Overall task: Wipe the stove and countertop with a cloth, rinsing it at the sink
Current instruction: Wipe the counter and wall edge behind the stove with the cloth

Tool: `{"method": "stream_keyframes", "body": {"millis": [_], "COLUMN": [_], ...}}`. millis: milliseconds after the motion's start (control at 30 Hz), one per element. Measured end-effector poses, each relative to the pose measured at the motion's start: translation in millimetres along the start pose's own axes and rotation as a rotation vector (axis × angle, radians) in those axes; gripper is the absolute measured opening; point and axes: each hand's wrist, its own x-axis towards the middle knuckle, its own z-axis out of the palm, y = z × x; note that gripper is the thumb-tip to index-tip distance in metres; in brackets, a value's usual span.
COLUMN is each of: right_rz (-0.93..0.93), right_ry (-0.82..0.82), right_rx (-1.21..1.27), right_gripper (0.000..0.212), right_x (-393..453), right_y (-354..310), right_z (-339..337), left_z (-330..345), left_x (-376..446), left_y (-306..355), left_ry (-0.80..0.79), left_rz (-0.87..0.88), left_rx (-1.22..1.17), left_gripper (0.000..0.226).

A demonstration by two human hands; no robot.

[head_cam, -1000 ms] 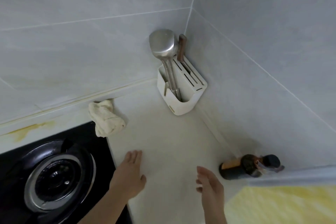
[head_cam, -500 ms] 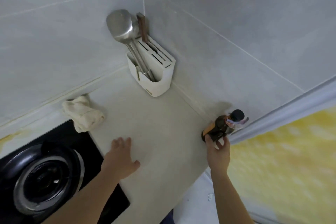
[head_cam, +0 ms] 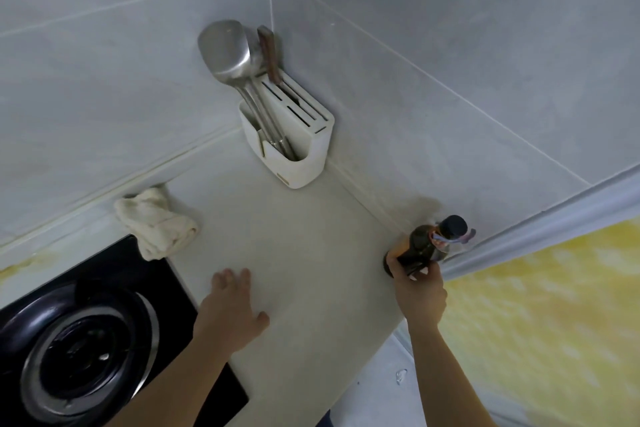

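A crumpled cream cloth (head_cam: pixel 156 224) lies at the back edge of the black glass stove (head_cam: pixel 104 333), partly on the pale countertop (head_cam: pixel 298 253). My left hand (head_cam: pixel 230 314) rests flat on the countertop, fingers straight, below and to the right of the cloth and apart from it. My right hand (head_cam: pixel 420 291) grips the lower body of a dark sauce bottle (head_cam: pixel 429 243) with a black cap, standing at the counter's right edge by the wall.
A white utensil holder (head_cam: pixel 294 152) with a steel spatula (head_cam: pixel 225 52) and a wooden-handled knife stands in the tiled corner. The stove's burner ring (head_cam: pixel 86 357) fills the lower left. The counter's front edge drops off at lower right, next to a yellow wall.
My right hand reached right to the sauce bottle and closed round it. My left hand settled flat on the countertop. The view swung toward the right.
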Motion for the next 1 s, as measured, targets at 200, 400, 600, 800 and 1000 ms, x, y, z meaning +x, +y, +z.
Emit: {"method": "stream_keyframes", "body": {"millis": [200,400,600,800,1000], "right_rz": [-0.069,-0.178,-0.276,-0.272,-0.094], "right_ry": [-0.012,-0.103,-0.147,-0.144,-0.130], "right_rx": [-0.052,-0.116,-0.108,-0.070,0.246], "right_gripper": [0.058,0.066,0.063,0.071,0.071], "right_x": [3.3,15.3,34.2,46.3,48.6], "right_y": [-19.4,-62.4,-113.8,-135.6,-144.1], "right_z": [27.3,75.9,113.1,132.8,157.4], "left_z": [1.0,4.1,3.9,1.9,-2.5], "left_x": [1.0,-2.2,1.9,-0.1,-0.5], "left_y": [-0.3,1.1,4.6,4.8,9.3], "left_ry": [-0.006,-0.014,-0.002,-0.004,-0.021], "left_rz": [-0.004,0.000,-0.006,-0.018,-0.025], "left_rx": [-0.020,-0.065,-0.094,-0.144,-0.164], "left_gripper": [0.099,0.100,0.099,0.097,0.095]}}
